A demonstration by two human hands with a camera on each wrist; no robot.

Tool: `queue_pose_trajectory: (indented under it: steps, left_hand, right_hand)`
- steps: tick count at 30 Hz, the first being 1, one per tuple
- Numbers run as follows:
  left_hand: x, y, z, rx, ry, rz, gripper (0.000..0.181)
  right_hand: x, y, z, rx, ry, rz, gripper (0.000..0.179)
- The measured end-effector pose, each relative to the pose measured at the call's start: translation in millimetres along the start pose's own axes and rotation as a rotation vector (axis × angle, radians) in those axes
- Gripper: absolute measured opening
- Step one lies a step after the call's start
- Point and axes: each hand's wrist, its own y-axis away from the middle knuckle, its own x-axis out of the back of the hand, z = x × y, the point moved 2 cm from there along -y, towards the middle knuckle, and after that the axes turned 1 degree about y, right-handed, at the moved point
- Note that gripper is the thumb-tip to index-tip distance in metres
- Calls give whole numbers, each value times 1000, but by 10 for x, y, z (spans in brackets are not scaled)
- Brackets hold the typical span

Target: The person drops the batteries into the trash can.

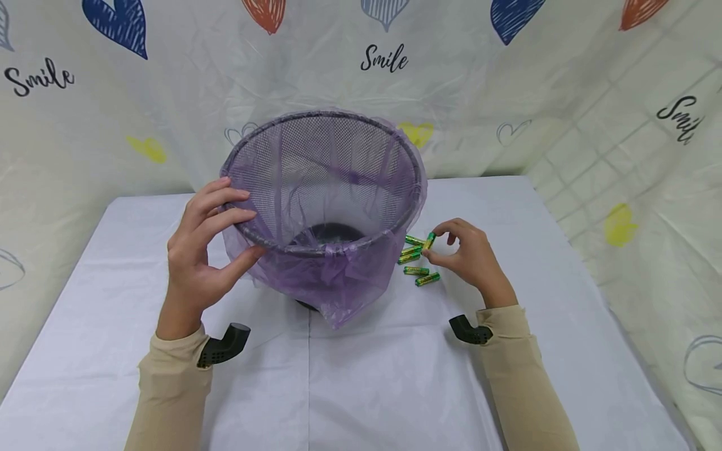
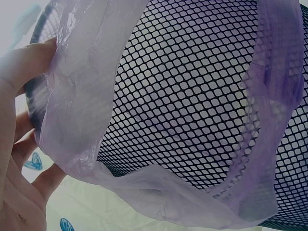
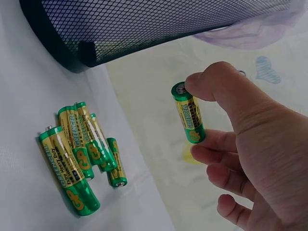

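Note:
A black wire-mesh wastebasket [image 1: 323,114] stands on the table, lined with a thin purple plastic bag [image 1: 344,294] folded over its rim. My left hand [image 1: 197,260] grips the rim on the left side, thumb outside and fingers reaching over the edge. To the right of the basket, my right hand [image 1: 470,257] pinches a green and gold battery [image 3: 188,113] by its two ends, between thumb and finger. Several matching batteries [image 3: 67,168] lie together on the cloth beside the basket, just below and left of that hand in the right wrist view.
A white cloth [image 1: 372,388] covers the table. Behind it hangs a pale curtain [image 1: 316,69] printed with hearts and the word Smile, continuing down the right side. Black wrist-worn pieces [image 1: 225,346] stick out from both sleeves.

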Motion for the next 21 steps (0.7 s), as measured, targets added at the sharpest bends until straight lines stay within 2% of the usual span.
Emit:
queue_pose_trajectory:
  steps: [21]
  left_hand:
    - [6, 9, -15, 9, -2, -9, 48]
  right_hand:
    - [150, 11, -197, 138, -90, 119, 34]
